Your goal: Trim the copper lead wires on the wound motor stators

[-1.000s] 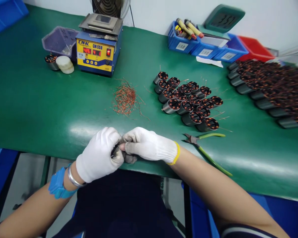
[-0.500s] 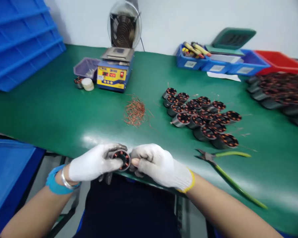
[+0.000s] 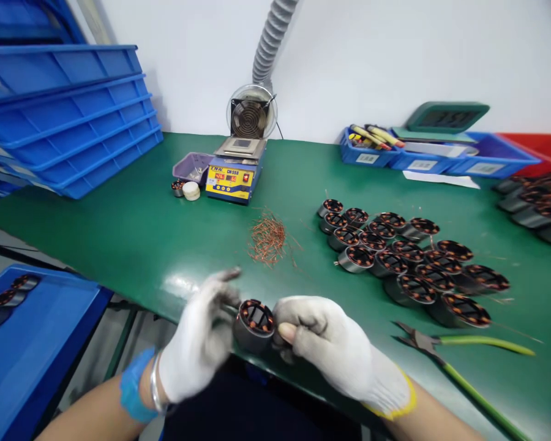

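Note:
At the table's near edge is a motor stator (image 3: 253, 327), a dark metal ring with copper windings inside, its open end tipped up. My right hand (image 3: 319, 337), in a white glove with a bare thumb tip, is closed in a pinch at the stator's right side; its fingers hide what they grip there, perhaps the lead wires. On the other side my left hand (image 3: 202, 334), also gloved and slightly blurred, has its fingers spread apart beside the stator. A heap of copper wire clippings (image 3: 269, 239) lies beyond the hands.
Several more stators (image 3: 408, 288) stand grouped on the right, near green-handled cutters (image 3: 425, 343). A solder pot (image 3: 229, 180) with a fan (image 3: 250, 118) is at the back. Blue crates (image 3: 87, 135) are stacked left; a blue tray (image 3: 68, 294) below holds several stators.
My left hand has let go of the stator and opened to its left. The stator has turned more upright beside my right hand's pinch. The view has shifted up and left.

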Demonstrator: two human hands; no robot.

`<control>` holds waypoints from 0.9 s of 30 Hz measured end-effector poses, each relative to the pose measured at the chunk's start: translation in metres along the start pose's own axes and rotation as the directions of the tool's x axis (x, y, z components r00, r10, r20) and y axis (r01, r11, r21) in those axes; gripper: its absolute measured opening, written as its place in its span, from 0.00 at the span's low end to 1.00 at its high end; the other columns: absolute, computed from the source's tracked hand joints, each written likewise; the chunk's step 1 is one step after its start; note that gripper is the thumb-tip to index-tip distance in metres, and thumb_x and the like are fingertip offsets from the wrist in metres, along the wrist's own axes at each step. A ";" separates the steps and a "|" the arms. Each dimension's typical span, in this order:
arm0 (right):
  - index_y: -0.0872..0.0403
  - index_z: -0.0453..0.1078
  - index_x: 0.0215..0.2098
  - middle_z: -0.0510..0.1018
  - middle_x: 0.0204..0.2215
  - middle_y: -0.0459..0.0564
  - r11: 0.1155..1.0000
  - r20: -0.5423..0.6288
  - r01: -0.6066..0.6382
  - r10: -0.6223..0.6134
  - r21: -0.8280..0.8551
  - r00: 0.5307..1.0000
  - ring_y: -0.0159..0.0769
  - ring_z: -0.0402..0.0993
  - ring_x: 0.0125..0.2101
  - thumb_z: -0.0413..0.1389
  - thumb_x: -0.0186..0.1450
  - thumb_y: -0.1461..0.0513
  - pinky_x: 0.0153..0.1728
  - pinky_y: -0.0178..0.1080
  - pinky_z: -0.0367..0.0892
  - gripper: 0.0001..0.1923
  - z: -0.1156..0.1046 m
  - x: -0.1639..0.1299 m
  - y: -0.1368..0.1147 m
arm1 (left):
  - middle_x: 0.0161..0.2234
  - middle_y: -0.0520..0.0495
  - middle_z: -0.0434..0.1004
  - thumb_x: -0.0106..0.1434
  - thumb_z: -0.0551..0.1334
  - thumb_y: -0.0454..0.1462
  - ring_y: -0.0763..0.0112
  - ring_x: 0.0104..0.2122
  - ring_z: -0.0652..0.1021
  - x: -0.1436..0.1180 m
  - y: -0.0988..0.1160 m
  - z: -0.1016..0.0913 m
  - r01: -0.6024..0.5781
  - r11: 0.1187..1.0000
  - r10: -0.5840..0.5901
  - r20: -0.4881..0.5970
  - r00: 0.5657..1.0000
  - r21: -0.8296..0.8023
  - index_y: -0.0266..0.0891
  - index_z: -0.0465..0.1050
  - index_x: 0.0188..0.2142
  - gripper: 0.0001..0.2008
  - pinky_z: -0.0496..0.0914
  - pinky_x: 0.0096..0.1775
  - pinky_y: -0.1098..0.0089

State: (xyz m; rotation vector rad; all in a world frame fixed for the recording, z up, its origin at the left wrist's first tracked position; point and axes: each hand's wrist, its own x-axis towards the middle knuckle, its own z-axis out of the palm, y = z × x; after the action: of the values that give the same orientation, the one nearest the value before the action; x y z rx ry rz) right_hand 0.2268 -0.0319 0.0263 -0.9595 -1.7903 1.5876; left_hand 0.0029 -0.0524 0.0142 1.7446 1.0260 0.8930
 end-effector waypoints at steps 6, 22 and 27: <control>0.54 0.64 0.24 0.70 0.21 0.46 0.991 0.032 -0.075 0.079 -0.108 0.996 0.29 0.63 0.22 0.50 0.66 0.52 0.23 0.33 0.57 0.17 0.006 0.000 0.004 | 0.38 0.45 0.77 0.57 0.70 0.44 0.67 0.31 0.79 0.012 0.005 -0.004 0.347 0.812 -0.226 0.295 0.928 -0.469 0.41 0.70 0.49 0.22 0.74 0.34 0.68; 0.53 0.65 0.24 0.68 0.21 0.45 0.949 -0.065 0.039 -0.062 -0.312 0.996 0.30 0.62 0.23 0.49 0.65 0.57 0.25 0.34 0.56 0.14 -0.001 -0.001 -0.007 | 0.41 0.42 0.79 0.63 0.61 0.51 0.54 0.52 0.75 0.014 0.008 0.016 -0.005 0.902 -0.103 -0.226 0.969 -0.431 0.41 0.76 0.37 0.17 0.69 0.54 0.56; 0.53 0.67 0.25 0.71 0.24 0.45 0.878 -0.078 0.104 -0.158 -0.467 0.984 0.30 0.64 0.25 0.50 0.66 0.60 0.28 0.34 0.57 0.12 -0.001 -0.003 -0.002 | 0.36 0.41 0.80 0.64 0.60 0.40 0.56 0.42 0.81 0.016 0.000 0.019 0.170 0.955 -0.152 0.091 0.984 -0.242 0.37 0.75 0.44 0.13 0.75 0.45 0.55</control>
State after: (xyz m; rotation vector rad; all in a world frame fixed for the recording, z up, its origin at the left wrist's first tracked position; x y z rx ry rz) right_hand 0.2292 -0.0338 0.0290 -1.0835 -2.1482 1.0146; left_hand 0.0258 -0.0439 0.0105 1.4506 0.9504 0.8129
